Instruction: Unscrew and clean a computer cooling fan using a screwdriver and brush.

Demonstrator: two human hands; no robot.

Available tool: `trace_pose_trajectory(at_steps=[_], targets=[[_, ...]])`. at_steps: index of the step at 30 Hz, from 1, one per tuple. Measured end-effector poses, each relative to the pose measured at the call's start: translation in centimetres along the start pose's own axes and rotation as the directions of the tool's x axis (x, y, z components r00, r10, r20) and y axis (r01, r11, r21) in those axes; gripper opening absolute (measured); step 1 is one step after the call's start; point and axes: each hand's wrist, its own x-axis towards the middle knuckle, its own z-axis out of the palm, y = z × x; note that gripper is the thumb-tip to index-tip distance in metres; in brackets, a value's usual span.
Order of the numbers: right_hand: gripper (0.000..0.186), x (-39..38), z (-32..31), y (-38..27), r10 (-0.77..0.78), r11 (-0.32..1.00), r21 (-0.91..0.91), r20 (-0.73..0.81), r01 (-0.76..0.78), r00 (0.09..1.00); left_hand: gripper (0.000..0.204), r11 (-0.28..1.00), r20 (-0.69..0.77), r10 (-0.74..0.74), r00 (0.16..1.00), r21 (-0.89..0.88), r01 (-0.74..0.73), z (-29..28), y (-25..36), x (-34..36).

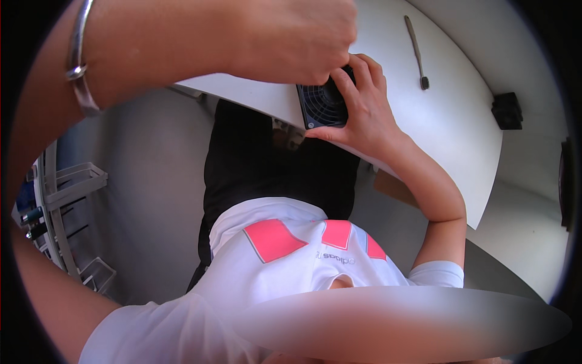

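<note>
1. The left arm rises along the left side and bends across the top, its forearm nearly level, a silver bracelet (77,73) at the wrist.
2. The left hand (300,42) is curled into a fist, back toward the camera, over the far-left part of a black square fan (325,104); whether it grips anything cannot be told.
3. The right arm bends sharply at the elbow, its forearm slanting in over the near edge of the white tabletop (451,142).
4. The right hand (367,112) grips the fan, thumb stretched along its near side, fingers arched over its far side.
5. The fan sits at the tabletop's near edge; a thin brush (414,48) lies toward the right edge.
</note>
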Motion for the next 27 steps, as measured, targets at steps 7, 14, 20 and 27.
trace_pose_trajectory(at_steps=[7,14,20,27], targets=[[0.106,0.0,-0.1,-0.1,0.004,1.0,0.0,0.005,-0.004,1.0,0.017,0.89,0.204,-0.131,0.97,-0.408,0.206,0.2,-1.3,1.2],[0.106,0.0,0.2,0.0,-0.006,1.0,-0.016,-0.008,0.006,1.0,0.023,0.873,0.226,-0.268,0.936,-0.354,0.336,-0.2,0.2,1.3],[0.105,-0.1,0.2,0.1,0.002,1.0,-0.025,-0.018,-0.002,1.0,0.017,0.967,0.011,-0.192,0.981,-0.167,0.191,2.0,0.5,0.4],[0.101,-0.1,0.4,0.2,0.027,0.999,-0.027,-0.038,-0.028,0.999,0.019,0.979,0.07,-0.086,0.994,0.191,0.071,1.5,1.1,1.0]])
